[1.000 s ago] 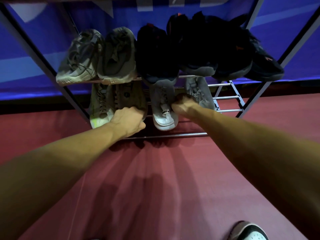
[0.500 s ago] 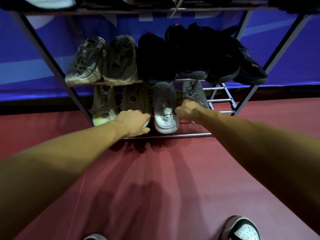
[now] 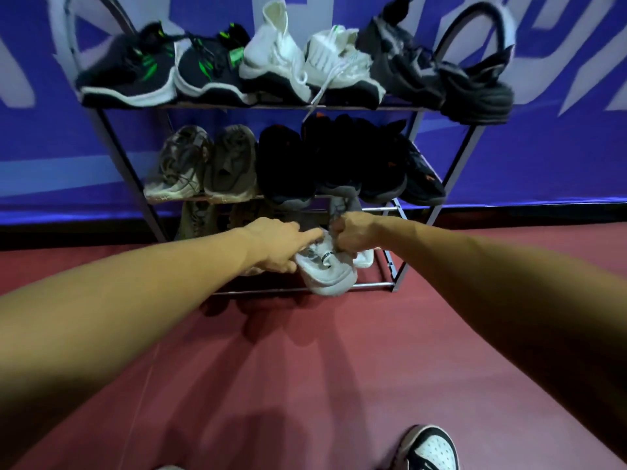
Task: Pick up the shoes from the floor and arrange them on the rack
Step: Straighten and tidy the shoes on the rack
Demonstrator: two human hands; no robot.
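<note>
left hand (image 3: 274,244) at 9 o'clock of the pale grey shoe (image 3: 327,271), fingers loosely spread, touching its side, no clamp | pale grey shoe lay on the rack (image 3: 454,164) bottom tier, toe over the front bar | right hand (image 3: 353,235) at its 1 o'clock, fist closed on the shoe's upper | red floor (image 3: 305,385) at 6 o'clock
</note>
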